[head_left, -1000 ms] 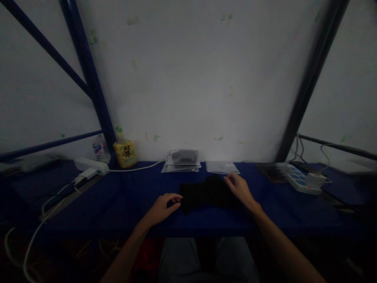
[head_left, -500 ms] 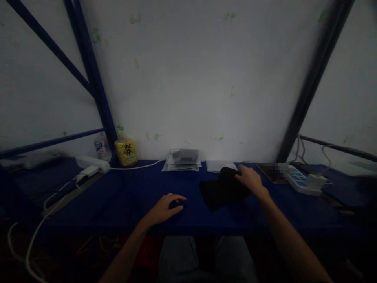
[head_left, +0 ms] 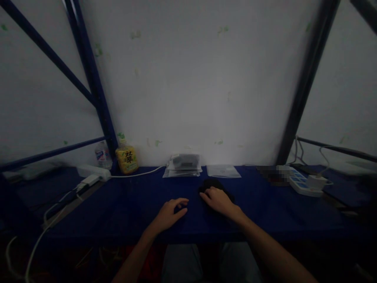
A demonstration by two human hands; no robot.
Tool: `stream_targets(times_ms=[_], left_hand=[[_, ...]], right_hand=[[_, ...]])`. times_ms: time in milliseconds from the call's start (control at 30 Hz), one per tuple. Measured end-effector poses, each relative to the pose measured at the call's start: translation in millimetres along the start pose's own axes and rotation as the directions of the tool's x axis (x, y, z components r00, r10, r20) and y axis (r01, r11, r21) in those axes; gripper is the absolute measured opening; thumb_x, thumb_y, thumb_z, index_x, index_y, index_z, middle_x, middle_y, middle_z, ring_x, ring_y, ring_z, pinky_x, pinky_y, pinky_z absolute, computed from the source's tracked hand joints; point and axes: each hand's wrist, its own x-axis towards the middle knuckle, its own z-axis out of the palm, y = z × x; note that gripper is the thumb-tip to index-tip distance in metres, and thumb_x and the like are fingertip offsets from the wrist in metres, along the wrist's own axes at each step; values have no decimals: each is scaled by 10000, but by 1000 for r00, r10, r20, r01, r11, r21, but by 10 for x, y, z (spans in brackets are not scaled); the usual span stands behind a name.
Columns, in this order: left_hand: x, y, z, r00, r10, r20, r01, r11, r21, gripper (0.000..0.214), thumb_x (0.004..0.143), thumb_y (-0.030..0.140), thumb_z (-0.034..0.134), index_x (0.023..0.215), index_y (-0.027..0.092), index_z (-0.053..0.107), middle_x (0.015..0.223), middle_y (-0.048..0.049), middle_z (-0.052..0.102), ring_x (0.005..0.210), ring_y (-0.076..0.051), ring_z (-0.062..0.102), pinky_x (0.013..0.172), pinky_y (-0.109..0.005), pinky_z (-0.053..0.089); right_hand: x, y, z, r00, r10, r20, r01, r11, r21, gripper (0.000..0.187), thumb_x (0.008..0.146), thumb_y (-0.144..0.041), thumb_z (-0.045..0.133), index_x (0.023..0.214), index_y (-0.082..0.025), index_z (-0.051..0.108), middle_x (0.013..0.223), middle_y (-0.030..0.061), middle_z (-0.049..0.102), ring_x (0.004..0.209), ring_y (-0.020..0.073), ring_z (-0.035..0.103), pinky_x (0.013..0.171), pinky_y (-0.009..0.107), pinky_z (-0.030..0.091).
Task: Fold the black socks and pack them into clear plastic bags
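The scene is dim. A small black cloth (head_left: 212,184), bunched or folded, lies on the dark blue table (head_left: 132,204) in front of me. My right hand (head_left: 217,199) rests on top of it, fingers spread and pressing it down. My left hand (head_left: 171,212) lies on the table just left of the cloth, fingers loosely stretched towards it, holding nothing that I can see.
Against the white wall stand a yellow-labelled bottle (head_left: 126,157), a small clear bottle (head_left: 102,154), a stack of clear packets (head_left: 183,164) and a flat packet (head_left: 223,170). A white power strip (head_left: 304,183) sits at the right, a charger and cables (head_left: 88,180) at the left. Blue frame posts rise on both sides.
My right hand carried the black cloth off to the right, folded it up, then brought it back to the middle and now presses on it. The left hand stayed put.
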Motion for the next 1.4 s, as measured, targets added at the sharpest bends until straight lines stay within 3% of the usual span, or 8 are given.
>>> stream_targets(times_ms=[133,300,400,667,867,1033,1200,1400], left_hand=[[237,135,170,1000,-26,4,26,1000,10,507,868,526,503,1307,274,509,1156,-36,645,896,-188,613,832,-305,464],[700,280,271,997,12,71,-18,996,85,604,831,568,525,1340,245,476,1133,-74,618,968,-227,606,833,-314,462],[1017,296,321,985,63,161,-79,992,97,600,774,407,627,1321,201,494,1093,-80,631,969,-228,606,827,-300,466],[1845,395,659,940,48,337,-72,996,58,393,789,199,575,1179,169,612,888,-30,713,810,-171,662,697,-229,493],[2250,468,867,994,106,30,-110,942,317,466,885,244,511,1346,189,472,1311,-123,554,1222,-251,491,1019,-389,368],[2247,378,934,998,55,-9,-47,909,415,338,889,259,515,1216,212,585,1192,-117,634,1136,-273,561,955,-400,412],[2076,361,851,998,55,-10,-46,899,435,318,875,309,514,1155,233,642,1104,-91,677,1058,-268,602,913,-355,430],[1925,454,811,996,82,33,-88,902,423,322,842,480,540,949,239,724,925,-69,707,950,-266,624,861,-348,447]], right_hand=[[-7,353,-303,970,-239,43,211,918,337,375,931,-196,366,1256,-203,551,1064,67,661,900,161,640,810,313,521],[-204,893,-375,937,-349,0,349,937,-14,606,807,-33,439,1364,-270,472,1372,88,492,1266,215,442,1044,418,392],[-307,1112,-283,894,-448,4,444,885,-140,612,819,-54,469,1386,-286,444,1438,84,427,1338,230,359,1081,457,346],[-302,1048,-119,803,-595,-32,575,788,-218,489,835,-93,492,1311,-196,526,1314,120,554,1275,237,442,1079,435,356],[-311,1113,-102,927,-369,-69,369,929,-14,601,654,11,470,1210,-175,602,1212,101,630,1152,221,558,991,355,434],[-330,1396,-292,976,25,-218,45,949,311,290,752,-176,507,974,-162,694,878,53,716,806,216,660,730,301,501],[-225,1653,-497,768,481,-423,-192,802,565,453,755,-526,576,806,-91,690,681,54,664,683,233,620,571,282,458],[-1,1707,-615,667,545,-508,-169,775,609,545,685,-569,631,883,-68,713,733,86,688,753,261,643,637,306,486]])
